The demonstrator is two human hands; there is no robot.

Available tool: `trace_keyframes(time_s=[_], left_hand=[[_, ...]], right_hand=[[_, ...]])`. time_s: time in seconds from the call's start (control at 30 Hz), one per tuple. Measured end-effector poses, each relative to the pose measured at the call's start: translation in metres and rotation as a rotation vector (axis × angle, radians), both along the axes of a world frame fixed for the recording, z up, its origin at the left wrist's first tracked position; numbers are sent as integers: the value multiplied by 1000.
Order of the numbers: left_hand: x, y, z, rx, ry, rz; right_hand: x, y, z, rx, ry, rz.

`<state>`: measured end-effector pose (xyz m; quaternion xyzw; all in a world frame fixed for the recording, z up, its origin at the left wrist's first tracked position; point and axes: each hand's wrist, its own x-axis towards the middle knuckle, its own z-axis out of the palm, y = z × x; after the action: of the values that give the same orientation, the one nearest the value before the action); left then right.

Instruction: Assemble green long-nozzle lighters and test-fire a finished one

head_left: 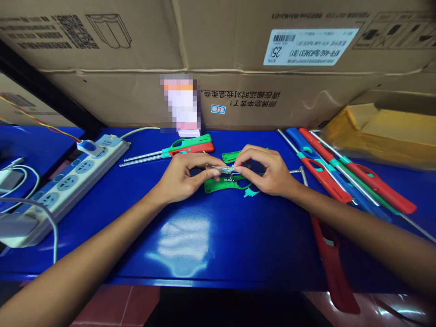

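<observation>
My left hand (pixel 190 175) is closed in a pinch on a small clear lighter fuel tank (pixel 223 169), held level above the blue table. The fingertips of my right hand (pixel 267 170) pinch a small white part (pixel 233 168) at the tank's right end. Below them lies an opened green lighter shell half (pixel 215 185), with a thin white wire running near it. Behind my fingers is another green shell piece (pixel 230 157), partly hidden by my right hand. A turquoise trigger (pixel 251 193) rests just under my right hand.
Red and green gas lighters (pixel 190 146) lie at the left, and several more, such as a red one (pixel 378 184), at the right. A red lighter (pixel 332 268) overhangs the front edge. Also here are a power strip (pixel 73 190), a phone (pixel 182 104) and a taped box (pixel 384 136).
</observation>
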<state>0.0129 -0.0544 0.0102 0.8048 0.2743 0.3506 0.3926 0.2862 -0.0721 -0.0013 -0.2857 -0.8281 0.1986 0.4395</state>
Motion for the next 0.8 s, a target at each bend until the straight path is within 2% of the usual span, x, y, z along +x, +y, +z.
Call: trace_keyframes(time_s=[0.37, 0.6, 0.8], left_hand=[[1, 1, -1, 19, -73, 55], [0, 2, 0, -21, 30, -31], [2, 3, -2, -14, -7, 32]], right_hand=[[1, 1, -2, -53, -7, 12], [-1, 2, -3, -18, 24, 30], [1, 3, -2, -44, 26, 14]])
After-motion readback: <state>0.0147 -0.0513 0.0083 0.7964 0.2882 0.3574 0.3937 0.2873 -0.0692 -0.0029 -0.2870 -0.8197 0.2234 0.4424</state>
